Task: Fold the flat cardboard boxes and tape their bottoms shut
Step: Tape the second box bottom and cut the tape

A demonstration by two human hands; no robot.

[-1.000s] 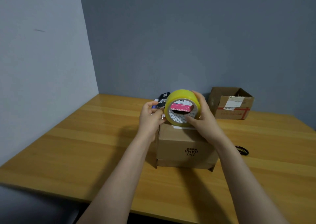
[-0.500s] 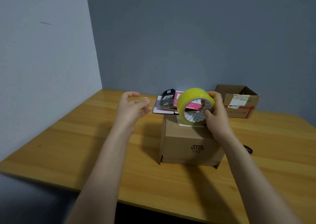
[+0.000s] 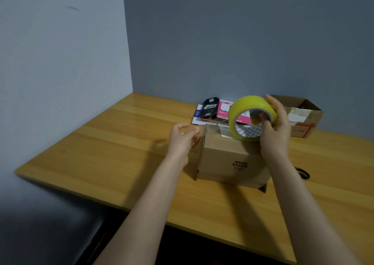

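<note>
A brown cardboard box point(image 3: 220, 157) printed "INS BAHA" stands on the wooden table point(image 3: 113, 143), flaps down. My right hand point(image 3: 275, 131) grips a yellow tape roll point(image 3: 249, 104) held just above the box's top right, thumb inside the core. At the box's upper left edge, my left hand point(image 3: 183, 138) has thumb and fingers pinched together. A faint clear strip appears to run from that pinch across the box top toward the roll.
An open cardboard box point(image 3: 303, 121) with a label and red tape sits at the back right. Flat black point(image 3: 209, 107) and pink point(image 3: 223, 110) packages lie behind the near box. A dark ring-shaped object point(image 3: 303, 173) lies at the right. Walls close off the left and back.
My left hand left the roll and swung out to the left, then came back toward the box's left edge. The right hand tilted the roll and kept it over the box.
</note>
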